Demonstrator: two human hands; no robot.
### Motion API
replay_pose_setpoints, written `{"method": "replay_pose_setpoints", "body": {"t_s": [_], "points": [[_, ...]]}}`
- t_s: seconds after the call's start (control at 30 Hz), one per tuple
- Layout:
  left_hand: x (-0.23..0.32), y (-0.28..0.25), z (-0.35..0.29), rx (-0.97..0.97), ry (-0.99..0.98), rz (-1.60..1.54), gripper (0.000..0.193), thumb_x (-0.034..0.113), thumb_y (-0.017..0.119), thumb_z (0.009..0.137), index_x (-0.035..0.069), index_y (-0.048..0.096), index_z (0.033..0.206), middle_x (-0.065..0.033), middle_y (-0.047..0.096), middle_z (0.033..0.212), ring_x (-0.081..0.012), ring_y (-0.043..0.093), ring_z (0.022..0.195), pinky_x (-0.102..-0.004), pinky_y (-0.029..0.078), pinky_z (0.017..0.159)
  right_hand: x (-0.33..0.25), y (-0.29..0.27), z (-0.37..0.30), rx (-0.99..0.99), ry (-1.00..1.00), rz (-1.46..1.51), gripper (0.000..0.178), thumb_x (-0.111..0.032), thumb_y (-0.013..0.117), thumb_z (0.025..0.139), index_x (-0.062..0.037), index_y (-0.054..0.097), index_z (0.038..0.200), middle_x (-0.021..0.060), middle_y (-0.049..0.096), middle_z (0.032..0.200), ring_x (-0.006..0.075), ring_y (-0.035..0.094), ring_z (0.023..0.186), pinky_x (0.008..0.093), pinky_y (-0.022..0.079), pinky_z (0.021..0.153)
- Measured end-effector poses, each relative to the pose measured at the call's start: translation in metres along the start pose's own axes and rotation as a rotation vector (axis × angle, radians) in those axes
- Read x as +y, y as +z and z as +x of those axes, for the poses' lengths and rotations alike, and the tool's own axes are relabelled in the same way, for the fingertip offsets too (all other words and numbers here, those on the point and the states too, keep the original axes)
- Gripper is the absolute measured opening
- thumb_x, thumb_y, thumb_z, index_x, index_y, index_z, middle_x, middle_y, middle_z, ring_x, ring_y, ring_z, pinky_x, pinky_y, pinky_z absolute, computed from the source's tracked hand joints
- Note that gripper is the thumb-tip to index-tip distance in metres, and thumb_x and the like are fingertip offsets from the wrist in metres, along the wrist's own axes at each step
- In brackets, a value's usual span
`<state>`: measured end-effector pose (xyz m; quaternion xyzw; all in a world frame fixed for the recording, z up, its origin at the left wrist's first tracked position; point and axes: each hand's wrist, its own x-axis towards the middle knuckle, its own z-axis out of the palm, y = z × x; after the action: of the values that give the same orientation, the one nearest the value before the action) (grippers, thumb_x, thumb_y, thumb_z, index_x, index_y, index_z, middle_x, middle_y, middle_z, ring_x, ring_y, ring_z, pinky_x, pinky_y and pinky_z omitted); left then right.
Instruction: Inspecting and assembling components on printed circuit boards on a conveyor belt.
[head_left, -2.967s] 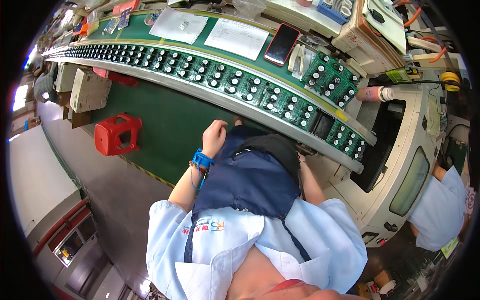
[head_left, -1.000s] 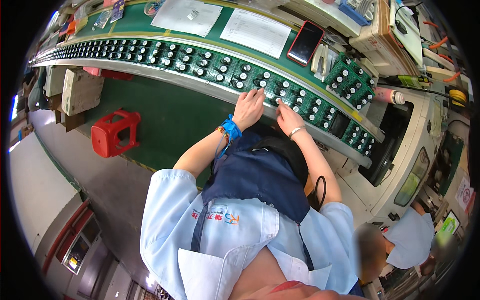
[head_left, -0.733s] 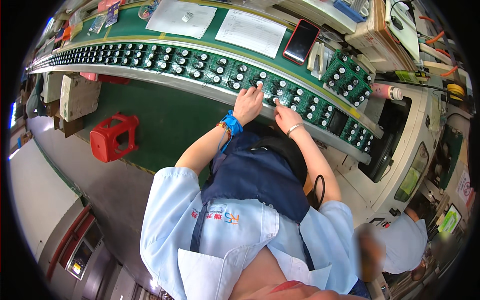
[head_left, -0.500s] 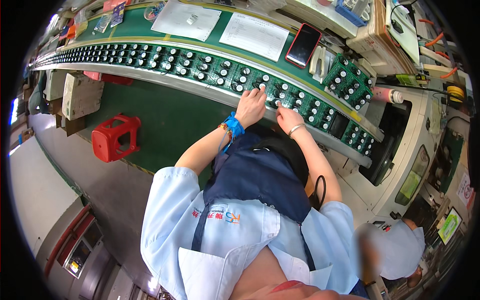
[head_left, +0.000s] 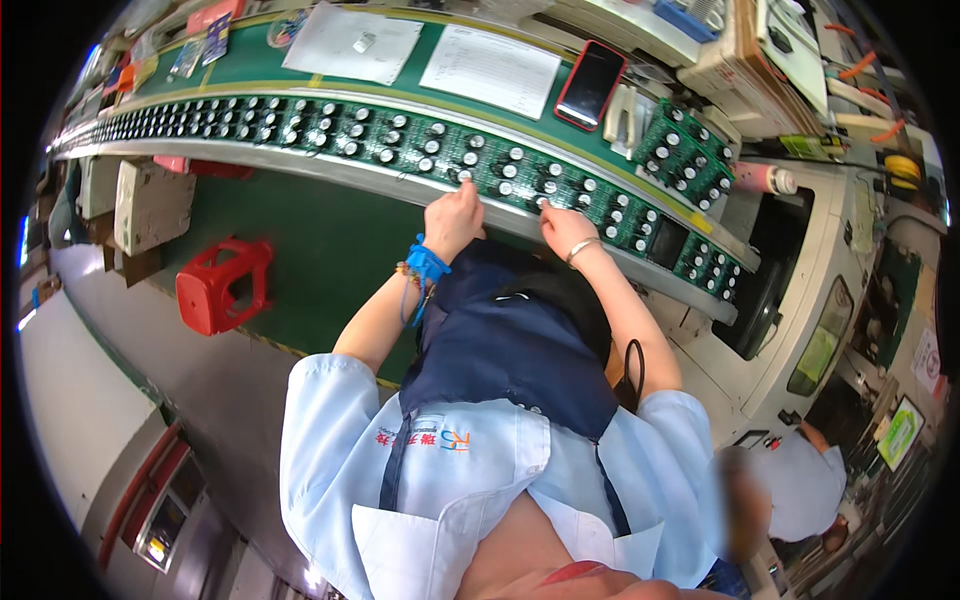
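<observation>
A long row of green circuit boards (head_left: 419, 133) runs along a metal rail (head_left: 300, 146), bearing many dark round capacitors with pale tops. At the boards' near edge, my left hand (head_left: 453, 217) is closed, its fingertips at a pale-topped capacitor (head_left: 465, 176). Farther right, my right hand (head_left: 568, 231) is also curled closed, fingers touching the near edge beside another capacitor (head_left: 543, 202). Whatever either hand pinches is hidden by the fingers. Blue ribbon circles my left wrist, a bangle my right.
Beyond the rail lie paper sheets (head_left: 490, 72) and a red-edged phone (head_left: 591, 86). Stacked boards (head_left: 684, 155) and a pink bottle (head_left: 765, 178) stand at right, by a pale machine (head_left: 815, 290). A red stool (head_left: 222, 287) is at left. Another person (head_left: 800, 485) is at lower right.
My left hand has moved left and back toward me, from a capacitor farther in to the near edge. My right hand stays at nearly the same spot. The view has shifted slightly.
</observation>
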<state>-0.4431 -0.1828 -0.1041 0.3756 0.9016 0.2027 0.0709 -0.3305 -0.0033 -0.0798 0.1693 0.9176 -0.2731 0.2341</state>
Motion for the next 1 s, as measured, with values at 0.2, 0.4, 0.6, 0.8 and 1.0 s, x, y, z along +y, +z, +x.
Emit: {"method": "replay_pose_setpoints", "body": {"t_s": [0.2,0.4,0.6,0.8,1.0], "points": [[-0.004,0.007,0.013,0.087,0.043,-0.084,0.017,0.014,0.052,0.075,0.002,0.048,0.087,-0.018,0.055,0.111,-0.0289,0.058,0.056,-0.0377,0.047,0.047,-0.001,0.001,-0.014,0.21,-0.07,0.193,0.012,-0.014,0.044,0.078,-0.0089,0.055,0.08,0.0091,0.062,0.092,0.0304,0.059,0.077,0.0412,0.047,0.066],[-0.008,0.007,0.02,0.024,0.004,-0.03,0.04,0.012,0.054,0.075,0.001,0.047,0.113,-0.0085,0.062,0.076,-0.0272,0.058,0.056,-0.0375,0.046,0.048,-0.001,-0.007,-0.027,0.185,-0.02,0.265,0.012,-0.013,0.045,0.077,-0.0077,0.054,0.082,0.0095,0.06,0.084,0.0305,0.057,0.076,0.0405,0.046,0.064],[-0.016,-0.005,0.002,0.332,0.077,-0.096,0.028,0.01,0.056,0.072,0.003,0.056,0.1,-0.0089,0.063,0.096,-0.0261,0.057,0.073,-0.035,0.046,0.06,0.0,-0.012,-0.032,0.23,-0.026,0.299,0.012,-0.011,0.046,0.077,-0.0071,0.055,0.084,0.0109,0.059,0.082,0.03,0.057,0.075,0.0396,0.045,0.064],[-0.017,-0.002,0.0,0.282,0.075,0.07,0.021,0.012,0.06,0.073,0.009,0.06,0.093,-0.0001,0.057,0.1,-0.0211,0.049,0.093,-0.0338,0.039,0.076,0.005,-0.01,-0.033,0.176,-0.004,0.258,0.012,-0.013,0.046,0.079,-0.008,0.056,0.084,0.0112,0.059,0.084,0.0306,0.057,0.075,0.0395,0.046,0.065],[-0.03,0.005,0.012,0.277,0.224,0.136,0.018,0.016,0.061,0.07,0.009,0.06,0.087,-0.0003,0.058,0.095,-0.0191,0.05,0.089,-0.0328,0.041,0.075,0.007,-0.013,-0.039,0.147,-0.016,0.255,0.012,-0.014,0.046,0.079,-0.0084,0.055,0.085,0.0108,0.059,0.084,0.0301,0.056,0.077,0.0392,0.045,0.066]]}}
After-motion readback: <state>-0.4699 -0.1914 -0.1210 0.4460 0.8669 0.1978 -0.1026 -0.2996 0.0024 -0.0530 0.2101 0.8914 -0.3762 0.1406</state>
